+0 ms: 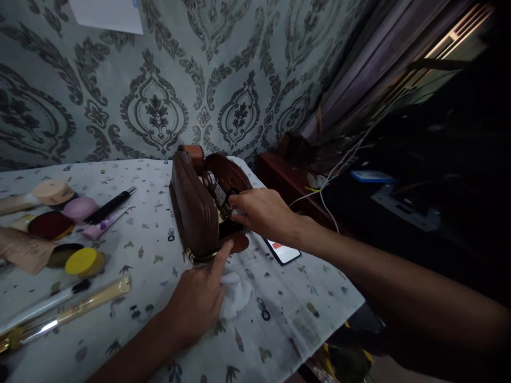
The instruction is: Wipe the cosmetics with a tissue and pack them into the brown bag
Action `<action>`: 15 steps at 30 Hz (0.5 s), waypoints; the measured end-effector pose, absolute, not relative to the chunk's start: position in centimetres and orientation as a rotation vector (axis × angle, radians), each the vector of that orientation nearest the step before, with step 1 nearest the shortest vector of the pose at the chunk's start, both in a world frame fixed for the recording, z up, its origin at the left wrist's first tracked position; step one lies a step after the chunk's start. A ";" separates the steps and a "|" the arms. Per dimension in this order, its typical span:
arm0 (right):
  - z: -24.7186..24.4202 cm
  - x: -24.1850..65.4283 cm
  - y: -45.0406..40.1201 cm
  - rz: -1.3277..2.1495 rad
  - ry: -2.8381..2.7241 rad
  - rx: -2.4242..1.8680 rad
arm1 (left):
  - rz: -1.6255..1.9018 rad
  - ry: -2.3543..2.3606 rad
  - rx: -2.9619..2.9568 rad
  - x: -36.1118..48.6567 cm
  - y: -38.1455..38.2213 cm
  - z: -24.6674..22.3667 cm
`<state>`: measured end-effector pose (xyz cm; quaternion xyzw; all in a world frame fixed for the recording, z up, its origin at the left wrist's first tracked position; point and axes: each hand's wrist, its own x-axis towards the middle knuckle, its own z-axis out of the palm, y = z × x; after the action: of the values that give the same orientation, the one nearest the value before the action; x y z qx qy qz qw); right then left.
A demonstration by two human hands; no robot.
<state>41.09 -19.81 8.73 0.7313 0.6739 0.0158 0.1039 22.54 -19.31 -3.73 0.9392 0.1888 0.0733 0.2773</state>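
A brown bag (195,213) stands unzipped on the patterned cloth, with several small items visible inside. My right hand (265,213) reaches over its right side, fingers curled together at the opening; what they grip is too small and dark to name. My left hand (202,298) is at the bag's near end, its index finger stretched out and touching the brown flap (238,243). The other left fingers are bent, with nothing seen in them. Beside that hand, a crumpled white tissue (236,298) lies on the cloth.
A lit phone (284,251) lies under my right wrist. Cosmetics spread over the left side include a yellow-lidded jar (84,262), a black pen-like tube (109,206) and a pink tube (104,223). Patterned wall behind; white cables (339,170) and a blue-edged object (372,176) at right.
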 end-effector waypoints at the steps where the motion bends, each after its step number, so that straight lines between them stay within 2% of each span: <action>1: 8.8 41.0 -19.8 0.060 1.964 2.137 | 0.199 0.513 2.519 22.5 -19.3 -3.7; 15: 8.2 42.2 -21.3 0.082 2.114 2.145 | 0.310 0.508 2.488 22.5 -19.3 -4.4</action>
<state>42.19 -21.27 8.18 0.7104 0.7003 0.0272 0.0644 22.50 -19.28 -4.40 0.9315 0.1901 0.1161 0.2876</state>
